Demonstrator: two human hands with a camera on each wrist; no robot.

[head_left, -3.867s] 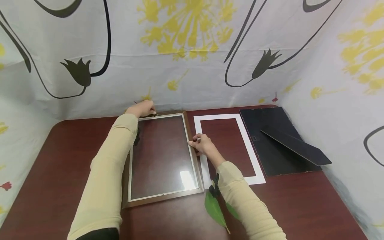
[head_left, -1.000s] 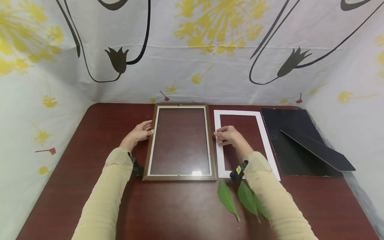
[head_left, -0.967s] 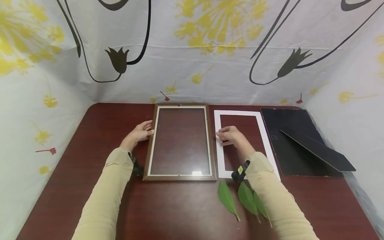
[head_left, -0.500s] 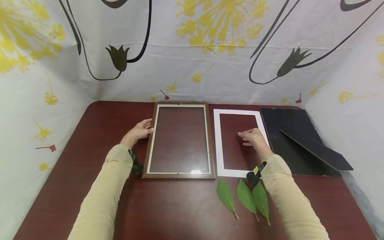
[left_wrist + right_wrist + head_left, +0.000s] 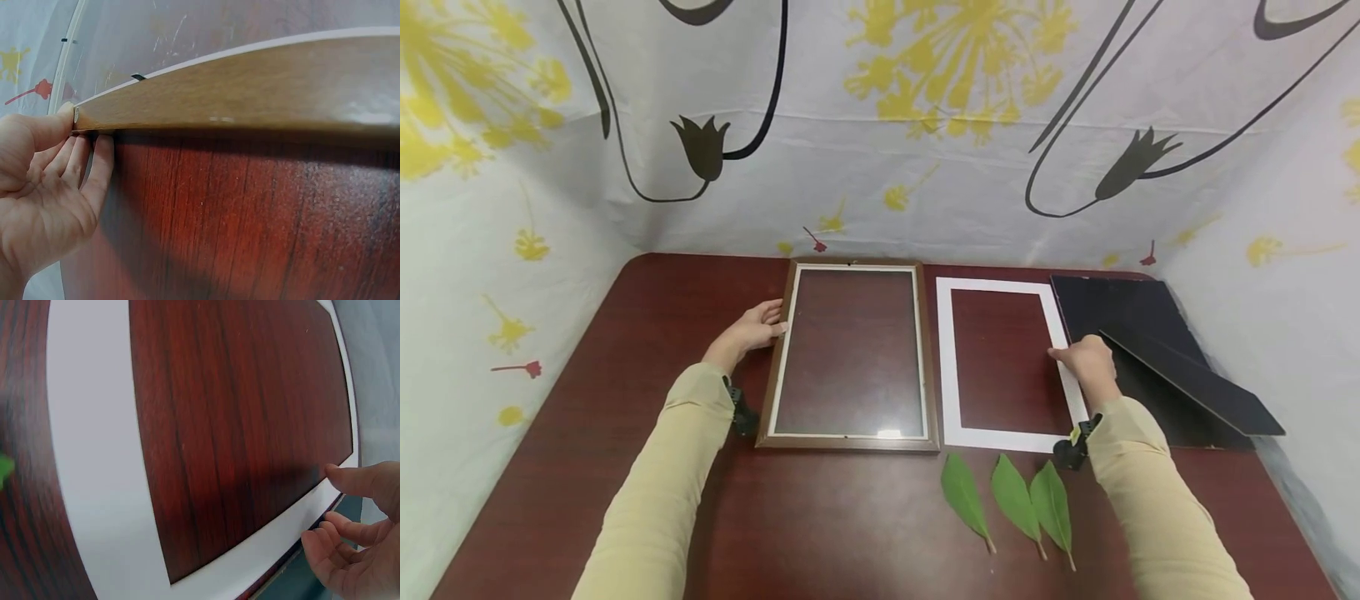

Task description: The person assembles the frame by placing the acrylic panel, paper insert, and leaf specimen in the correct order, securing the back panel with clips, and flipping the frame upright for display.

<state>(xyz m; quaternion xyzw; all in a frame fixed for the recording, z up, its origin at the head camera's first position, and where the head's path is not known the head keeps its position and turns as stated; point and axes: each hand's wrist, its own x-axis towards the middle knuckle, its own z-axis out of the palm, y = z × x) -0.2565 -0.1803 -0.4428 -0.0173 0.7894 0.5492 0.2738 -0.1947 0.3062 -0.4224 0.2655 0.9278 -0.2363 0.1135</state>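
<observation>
My head camera looks forward and down over the whole tabletop [image 5: 820, 525]. My left wrist camera [image 5: 743, 418] sits low, close beside the picture frame [image 5: 775, 367], facing across it; my right wrist camera [image 5: 1070, 453] peers close over the white picture mat [image 5: 950, 358]. Head shares frame with left, mat with right.

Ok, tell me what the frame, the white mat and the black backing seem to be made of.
The frame looks like wood or a wood-effect finish, with a soft sheen: brown, with grain streaks. The white mat seems matte card: thin, flat, without glare. The black backing is probably fibreboard or stiff card, dull-finished: a flat panel with a paler edge along its stand.
</observation>
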